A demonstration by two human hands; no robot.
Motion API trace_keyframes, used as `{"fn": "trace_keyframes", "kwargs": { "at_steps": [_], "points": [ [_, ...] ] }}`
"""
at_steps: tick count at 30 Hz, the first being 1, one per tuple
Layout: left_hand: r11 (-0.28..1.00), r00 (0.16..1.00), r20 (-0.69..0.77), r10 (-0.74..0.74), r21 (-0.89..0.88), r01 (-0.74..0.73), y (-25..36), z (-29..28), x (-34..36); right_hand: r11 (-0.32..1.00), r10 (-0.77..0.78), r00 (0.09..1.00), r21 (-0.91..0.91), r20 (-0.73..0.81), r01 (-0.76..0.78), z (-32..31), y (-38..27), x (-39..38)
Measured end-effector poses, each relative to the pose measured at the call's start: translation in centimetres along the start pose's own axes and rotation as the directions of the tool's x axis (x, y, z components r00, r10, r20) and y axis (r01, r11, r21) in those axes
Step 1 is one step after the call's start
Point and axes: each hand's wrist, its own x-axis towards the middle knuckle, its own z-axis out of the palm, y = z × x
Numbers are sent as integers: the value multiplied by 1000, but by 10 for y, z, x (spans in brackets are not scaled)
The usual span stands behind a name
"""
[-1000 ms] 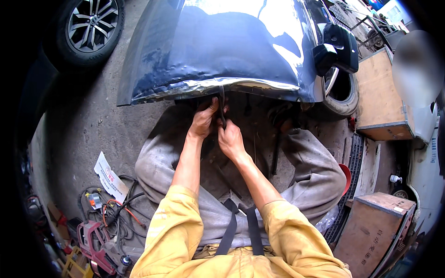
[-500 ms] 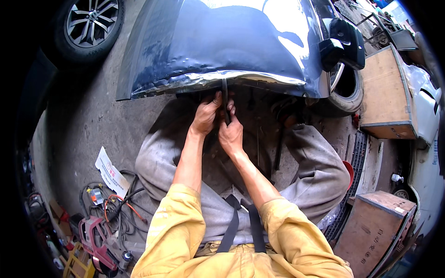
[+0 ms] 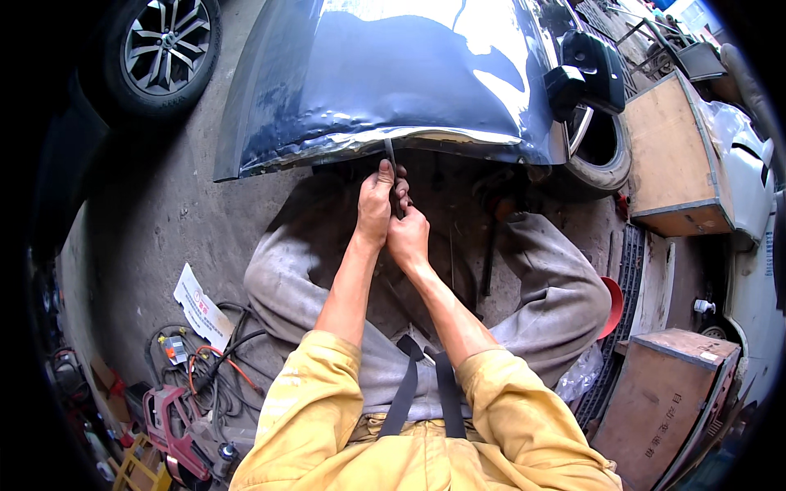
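While a wheel (image 3: 168, 47) and a white sheet (image 3: 201, 308) sit off to the left, the work is mid-view. Left hand (image 3: 375, 202): grip clamped round a dark bar (image 3: 390, 150), thumb up. Bar's top end is at the creased near edge of the blue car panel (image 3: 401, 78). Right hand (image 3: 408, 239): just lower, grip apparently closed on the bar's lower part; bottom end hidden. Step in hand looks like working that bent edge with the bar. Next move likely calls for steady two-handed force, tip well seated against slipping. Far right: mirror (image 3: 591, 72), wooden box (image 3: 673, 151).
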Motion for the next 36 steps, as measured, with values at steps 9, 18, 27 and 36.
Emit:
{"fn": "trace_keyframes", "kwargs": {
  "at_steps": [9, 18, 27, 36],
  "points": [
    [999, 1000, -3, 6, 53, -5, -3, 0, 3, 999, 3, 1000, 33, -8, -3, -1, 0, 4],
    [617, 838, -385, 386, 783, 76, -28, 7, 29, 970, -237, 971, -58, -18, 236, 17, 50, 31],
    [480, 728, -224, 648, 862, -161, -48, -7, 46, 945, -126, 990, 296, -64, 140, 48, 96, 54],
    [544, 774, -255, 580, 828, -134, -40, 5, 42, 945, -321, 946, 49, -34, 323, 38, 90, 54]
  ]
}}
